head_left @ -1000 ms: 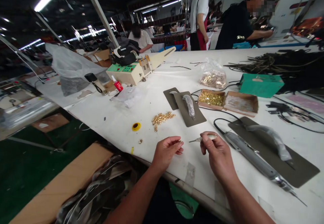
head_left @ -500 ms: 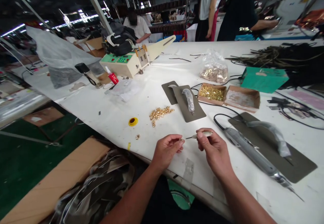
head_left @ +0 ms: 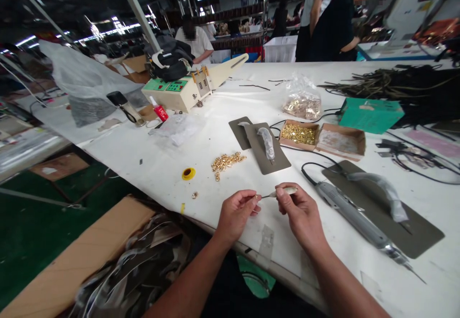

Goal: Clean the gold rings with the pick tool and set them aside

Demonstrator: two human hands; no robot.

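Note:
My left hand point(head_left: 235, 215), above the near edge of the white table, pinches a small gold metal fitting point(head_left: 256, 197) between thumb and fingers; most of it is hidden. With its fingers closed round the pale handle, my right hand point(head_left: 300, 212) grips a small screwdriver point(head_left: 286, 191). The thin shaft points left, and its tip is at the fitting; whether it touches cannot be made out. Beyond my hands lies a loose pile of gold fittings point(head_left: 226, 162). One single fitting point(head_left: 194, 195) lies apart, near a yellow ring-shaped roll point(head_left: 188, 173).
Dark panels point(head_left: 266, 153) with plastic-wrapped handles lie ahead. A corded electric screwdriver point(head_left: 359, 222) rests on another panel at right. Farther back are a box of small gold parts point(head_left: 299, 134), a green box point(head_left: 372, 114), a bag of fittings point(head_left: 304, 100) and a cream machine point(head_left: 176, 90). Co-workers stand behind.
My right hand has moved slightly left, bringing the screwdriver tip to the gold fitting in my left hand. My left hand stays nearly still. Co-workers at the back have shifted.

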